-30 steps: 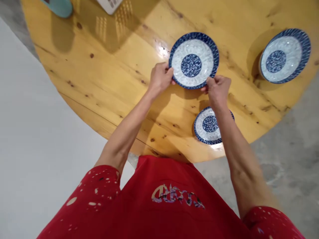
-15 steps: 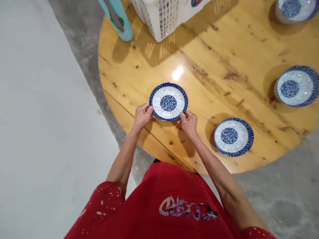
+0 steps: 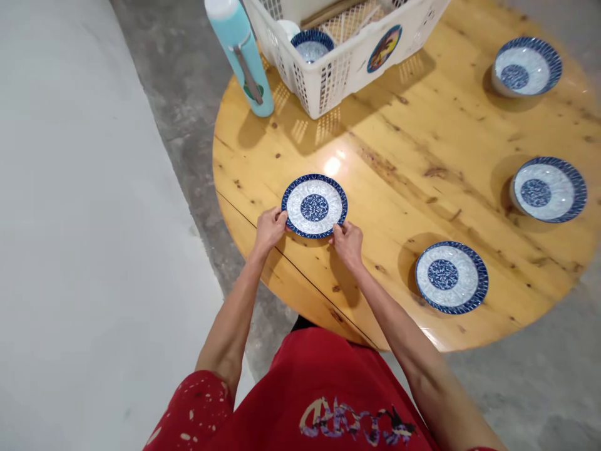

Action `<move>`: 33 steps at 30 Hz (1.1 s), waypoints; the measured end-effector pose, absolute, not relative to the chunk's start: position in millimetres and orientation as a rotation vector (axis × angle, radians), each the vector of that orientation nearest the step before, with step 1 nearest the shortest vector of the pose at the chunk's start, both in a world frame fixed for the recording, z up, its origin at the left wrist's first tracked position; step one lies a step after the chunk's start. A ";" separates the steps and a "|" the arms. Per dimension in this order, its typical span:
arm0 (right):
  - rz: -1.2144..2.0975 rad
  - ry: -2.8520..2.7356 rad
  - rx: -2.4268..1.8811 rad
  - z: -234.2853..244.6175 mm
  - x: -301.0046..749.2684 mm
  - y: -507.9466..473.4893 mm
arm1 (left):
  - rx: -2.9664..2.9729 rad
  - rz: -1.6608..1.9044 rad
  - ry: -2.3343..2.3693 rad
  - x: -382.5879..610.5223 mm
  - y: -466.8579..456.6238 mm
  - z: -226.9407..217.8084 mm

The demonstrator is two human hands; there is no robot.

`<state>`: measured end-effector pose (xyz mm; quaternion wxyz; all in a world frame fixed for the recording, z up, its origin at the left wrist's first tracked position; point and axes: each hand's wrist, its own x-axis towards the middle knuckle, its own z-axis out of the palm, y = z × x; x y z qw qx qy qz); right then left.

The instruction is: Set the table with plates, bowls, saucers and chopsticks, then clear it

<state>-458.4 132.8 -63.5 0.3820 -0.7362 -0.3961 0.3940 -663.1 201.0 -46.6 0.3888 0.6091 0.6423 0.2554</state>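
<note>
A round plate (image 3: 294, 216) with a dark blue rim, a white band and a blue patterned centre is at the middle of the view, over the wooden table. My left hand (image 3: 271, 228) pinches its lower left rim, thumb on top. At the lower right rim, my right hand (image 3: 347, 243) grips it the same way. Whether the plate's underside touches the table, I cannot tell. To the right of my right hand stands a matching blue-and-white bowl (image 3: 451, 277).
Two more such bowls, a near one (image 3: 548, 190) and a far one (image 3: 526, 66), stand along the right of the round wooden table (image 3: 399, 181). A white plastic basket (image 3: 338, 78) holding a blue-rimmed bowl (image 3: 312, 46) is at the back, beside a light blue bottle (image 3: 241, 59).
The view has tilted up, so more of the basket, bottle and far bowl shows. Both hands still hold the plate, which has shifted slightly toward the table's left edge.
</note>
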 end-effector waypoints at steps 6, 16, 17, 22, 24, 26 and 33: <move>0.995 -1.013 -1.899 -66.7 -463.3 137.7 | 1.573 0.605 1.625 -669.5 212.2 -46.6; 1.146 -0.969 -1.759 -58.9 -464.1 97.1 | 1.323 0.645 1.585 -667.2 193.1 -50.1; 1.158 -0.944 -1.758 -57.7 -463.9 87.8 | 1.306 0.642 1.578 -666.8 190.3 -49.1; 1.184 -0.834 -1.777 -57.7 -461.7 43.4 | 1.284 0.664 1.552 -661.5 184.8 -42.2; 1.205 -0.767 -1.769 -59.7 -461.5 30.9 | 1.310 0.691 1.561 -658.5 186.6 -39.7; 1.223 -0.718 -1.750 -61.4 -461.6 22.4 | 1.344 0.718 1.572 -656.5 189.4 -38.3; 1.185 -0.687 -1.795 -60.3 -464.0 8.7 | 1.341 0.673 1.606 -659.4 197.8 -46.6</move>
